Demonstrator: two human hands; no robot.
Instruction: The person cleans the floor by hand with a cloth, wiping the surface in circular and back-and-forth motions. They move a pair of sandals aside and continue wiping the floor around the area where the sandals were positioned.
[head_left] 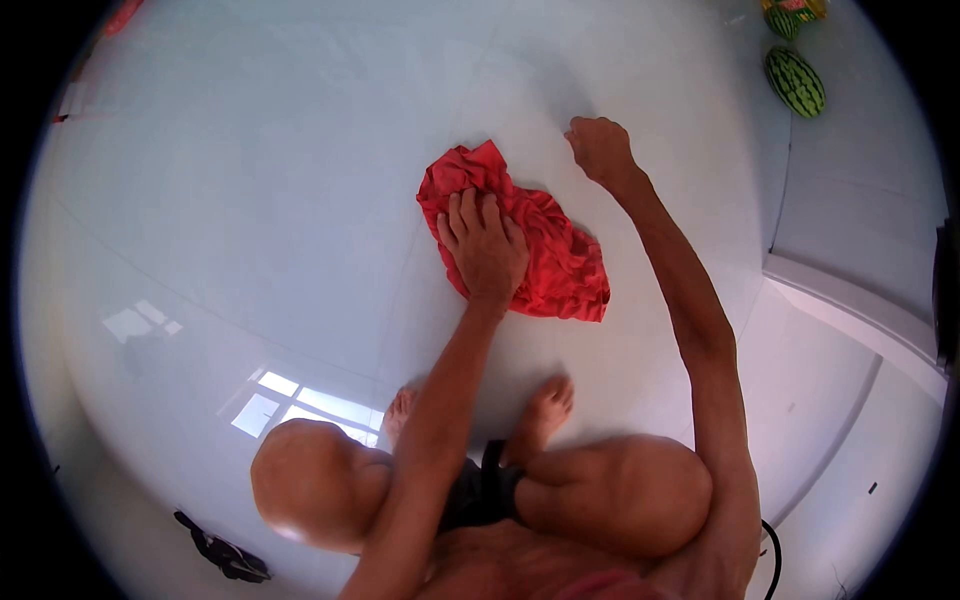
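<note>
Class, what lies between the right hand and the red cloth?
In the head view, only bare pale floor lies between the right hand and the red cloth.

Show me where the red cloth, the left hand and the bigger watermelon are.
Red cloth [552,252]: head view, on its crumpled folds beside the hand.
Left hand [486,250]: head view, on the back of the hand.
Bigger watermelon [795,82]: head view, middle of its striped rind.
</note>
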